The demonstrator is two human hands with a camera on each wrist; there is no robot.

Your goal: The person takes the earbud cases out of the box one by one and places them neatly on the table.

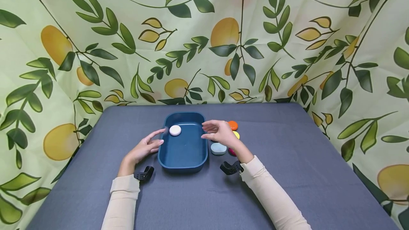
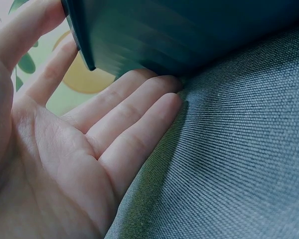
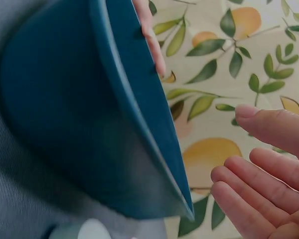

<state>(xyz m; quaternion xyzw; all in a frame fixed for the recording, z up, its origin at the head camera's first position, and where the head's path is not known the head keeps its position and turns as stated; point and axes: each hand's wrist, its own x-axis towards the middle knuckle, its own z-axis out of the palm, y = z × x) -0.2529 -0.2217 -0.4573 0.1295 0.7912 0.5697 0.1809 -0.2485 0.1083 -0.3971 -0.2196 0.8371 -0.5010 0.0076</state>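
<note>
A dark blue tray point(image 1: 184, 163) sits mid-table with one white round stone point(image 1: 175, 130) lying at its far left corner. My left hand point(image 1: 150, 144) lies open against the tray's left wall point(image 2: 179, 30), fingers point(image 2: 139, 104) straight on the grey cloth. My right hand point(image 1: 218, 132) hovers open above the tray's right rim point(image 3: 139, 114), holding nothing. Just right of the tray lie an orange stone point(image 1: 233, 125), a yellow one point(image 1: 236, 135), a pale blue one point(image 1: 218, 148) and a pink one point(image 1: 231, 152), partly hidden by that hand.
A grey cloth point(image 1: 287, 159) covers the table. A leaf-and-lemon patterned backdrop point(image 1: 204, 38) closes off the back and both sides. Black wrist mounts point(image 1: 144, 174) sit at both cuffs.
</note>
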